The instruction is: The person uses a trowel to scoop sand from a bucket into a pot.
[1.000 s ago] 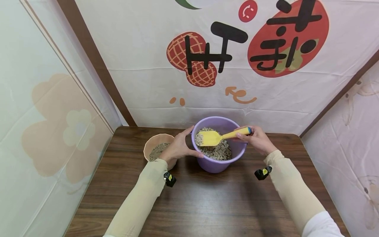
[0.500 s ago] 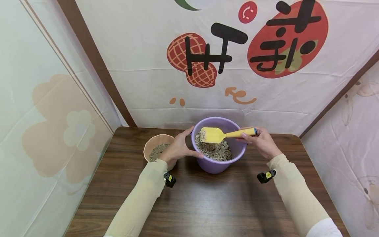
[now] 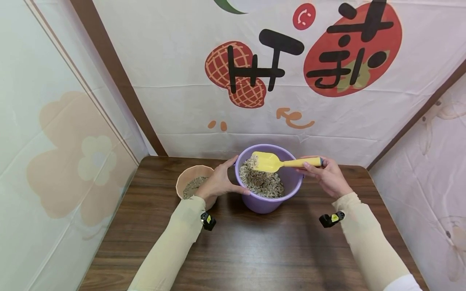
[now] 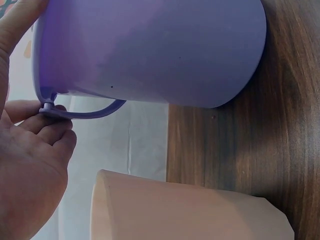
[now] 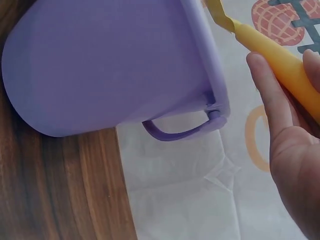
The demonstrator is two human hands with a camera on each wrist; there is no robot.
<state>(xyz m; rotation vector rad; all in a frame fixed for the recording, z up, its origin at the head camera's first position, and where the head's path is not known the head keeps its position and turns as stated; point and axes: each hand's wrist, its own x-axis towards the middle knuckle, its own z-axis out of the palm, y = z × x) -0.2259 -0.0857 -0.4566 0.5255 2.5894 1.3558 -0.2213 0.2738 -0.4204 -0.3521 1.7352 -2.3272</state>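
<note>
A purple bucket (image 3: 261, 206) stands on the table, partly filled with coarse, speckled gravel-like grains (image 3: 263, 184). My left hand (image 3: 220, 182) holds its left rim, the thumb along the front edge; in the left wrist view the fingers curl at the bucket handle's joint (image 4: 47, 106). Over the bucket's mouth, my right hand (image 3: 329, 178) grips a yellow shovel (image 3: 267, 162) by its handle. The blade points left and carries some pale grains at its tip. In the right wrist view the thumb and fingers lie around the yellow handle (image 5: 280, 57).
A peach-coloured pot (image 3: 183, 178) with grey-brown grains inside stands left of the bucket, partly behind my left wrist. Behind the brown wooden table (image 3: 262, 250) hangs a white printed cloth (image 3: 174, 105), close to the bucket's back. More cloth hangs at both sides.
My right hand has drawn the shovel to the right and slightly toward the back, still above the bucket. My left hand stays on the rim.
</note>
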